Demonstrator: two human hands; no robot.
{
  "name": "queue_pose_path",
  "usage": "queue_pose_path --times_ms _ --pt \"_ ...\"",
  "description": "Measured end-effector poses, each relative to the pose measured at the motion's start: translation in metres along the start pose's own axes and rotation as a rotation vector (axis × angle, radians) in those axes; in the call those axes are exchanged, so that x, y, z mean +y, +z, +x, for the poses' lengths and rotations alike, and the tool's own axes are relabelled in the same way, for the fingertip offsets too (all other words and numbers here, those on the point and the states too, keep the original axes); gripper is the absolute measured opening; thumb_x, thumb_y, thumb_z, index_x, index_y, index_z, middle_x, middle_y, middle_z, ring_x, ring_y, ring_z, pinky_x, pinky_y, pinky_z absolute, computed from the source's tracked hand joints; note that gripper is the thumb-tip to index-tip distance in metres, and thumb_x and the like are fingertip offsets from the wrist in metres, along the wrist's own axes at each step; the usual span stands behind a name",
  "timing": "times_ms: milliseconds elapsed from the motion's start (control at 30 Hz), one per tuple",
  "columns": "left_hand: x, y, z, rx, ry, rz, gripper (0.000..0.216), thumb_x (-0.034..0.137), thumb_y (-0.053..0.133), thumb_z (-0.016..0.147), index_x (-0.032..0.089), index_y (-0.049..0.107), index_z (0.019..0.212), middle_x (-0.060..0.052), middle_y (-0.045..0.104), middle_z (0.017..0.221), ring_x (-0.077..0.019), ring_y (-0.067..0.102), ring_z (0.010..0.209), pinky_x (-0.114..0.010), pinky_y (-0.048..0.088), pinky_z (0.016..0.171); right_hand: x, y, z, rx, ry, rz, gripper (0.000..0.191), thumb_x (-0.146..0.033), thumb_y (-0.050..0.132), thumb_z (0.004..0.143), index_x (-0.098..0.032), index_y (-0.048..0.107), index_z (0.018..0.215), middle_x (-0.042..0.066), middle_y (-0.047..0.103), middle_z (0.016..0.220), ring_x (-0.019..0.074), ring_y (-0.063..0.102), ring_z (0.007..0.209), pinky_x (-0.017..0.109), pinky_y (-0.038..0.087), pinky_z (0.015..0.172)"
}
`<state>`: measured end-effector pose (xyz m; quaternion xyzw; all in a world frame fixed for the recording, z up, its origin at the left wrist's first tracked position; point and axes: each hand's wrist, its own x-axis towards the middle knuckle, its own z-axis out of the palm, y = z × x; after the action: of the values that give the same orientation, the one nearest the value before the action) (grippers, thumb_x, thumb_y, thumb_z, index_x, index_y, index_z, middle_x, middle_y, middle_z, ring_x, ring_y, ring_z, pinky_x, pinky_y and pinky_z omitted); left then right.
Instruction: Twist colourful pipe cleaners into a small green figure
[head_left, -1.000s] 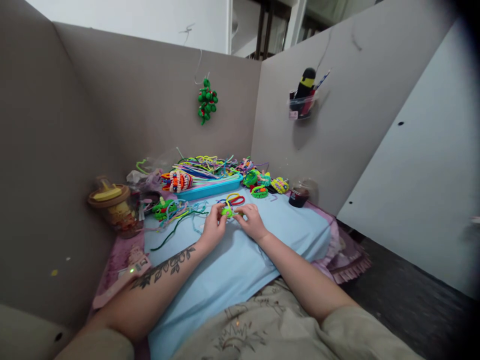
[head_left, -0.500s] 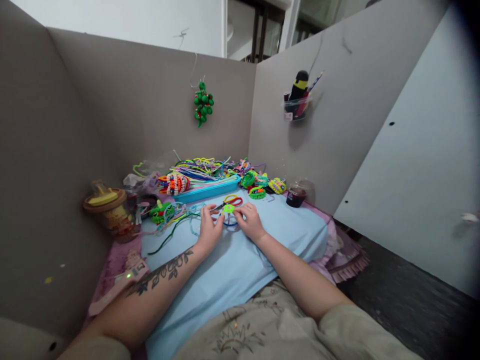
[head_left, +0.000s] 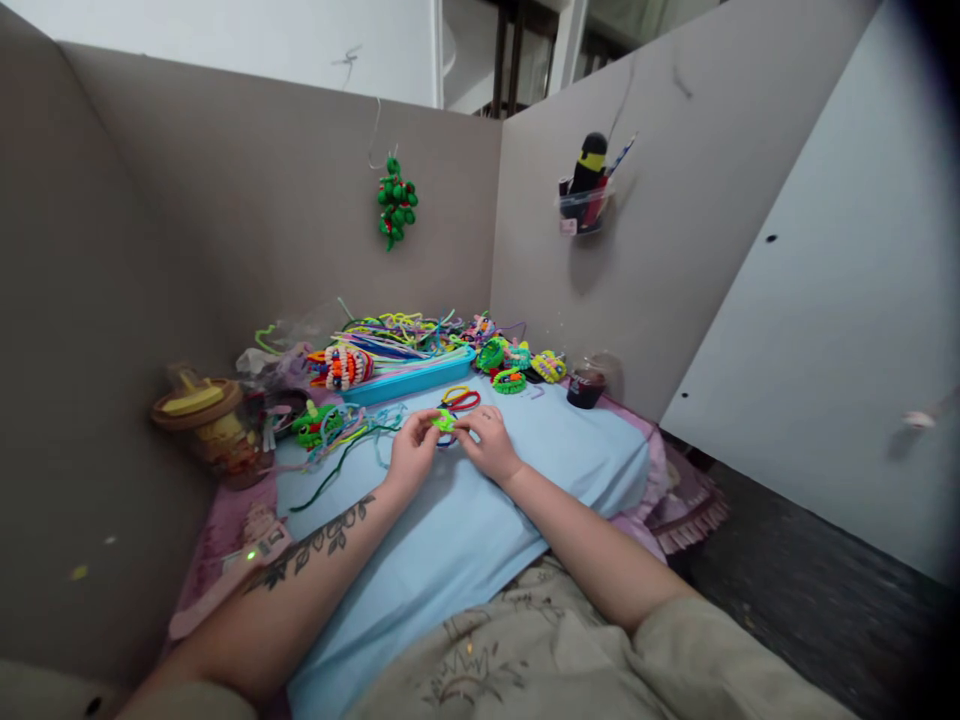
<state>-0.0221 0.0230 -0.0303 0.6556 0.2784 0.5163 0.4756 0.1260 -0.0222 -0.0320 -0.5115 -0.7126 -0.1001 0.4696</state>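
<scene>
Between my two hands is a small bright green pipe-cleaner piece (head_left: 444, 421), held over the light blue cloth (head_left: 480, 520). My left hand (head_left: 414, 443) pinches its left side with thumb and fingers. From the right, my right hand (head_left: 487, 438) grips the other side with fingertips pressed together. Just behind the piece lie scissors (head_left: 466, 399) with red and yellow handles. A dark blue strand shows below the piece, partly hidden by my fingers. Left of my left hand, loose pipe cleaners (head_left: 349, 440) spread beside a green figure (head_left: 313, 426).
A blue tray (head_left: 420, 378) full of pipe cleaners stands at the back, with finished colourful figures (head_left: 510, 380) beside it. A lidded cup (head_left: 221, 430) is at left, a dark jar (head_left: 586, 388) at right. Partition walls (head_left: 285, 200) enclose the table.
The green piece has tilted and turned between my hands, so less of its strands shows below. My right hand has rotated slightly with it. The whole view has shifted a little.
</scene>
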Motion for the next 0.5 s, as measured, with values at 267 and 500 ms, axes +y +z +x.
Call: queue_pose_path --times_ms 267,500 --pt "0.0078 0.0011 -0.0014 -0.048 -0.035 -0.015 0.027 0.028 0.057 0.073 0.016 0.053 0.097 -0.006 0.062 0.093 -0.0139 0.059 0.078 -0.026 0.046 0.07 0.0054 -0.0034 0.0002 0.062 0.034 0.003 0.009 -0.029 0.056 0.081 -0.023 0.062 0.083 0.003 0.063 0.078 0.0194 0.05 0.082 0.036 0.032 0.081" --pt "0.0023 -0.0012 -0.0017 -0.125 0.054 0.17 0.039 0.022 0.064 0.067 0.017 0.051 0.103 -0.004 0.06 0.09 -0.0121 0.055 0.072 -0.025 0.044 0.066 0.0056 -0.0047 -0.0015 0.012 -0.005 -0.001 0.012 -0.026 0.053 0.082 -0.024 0.065 0.082 0.003 0.062 0.077 0.0188 0.049 0.083 0.037 0.032 0.081"
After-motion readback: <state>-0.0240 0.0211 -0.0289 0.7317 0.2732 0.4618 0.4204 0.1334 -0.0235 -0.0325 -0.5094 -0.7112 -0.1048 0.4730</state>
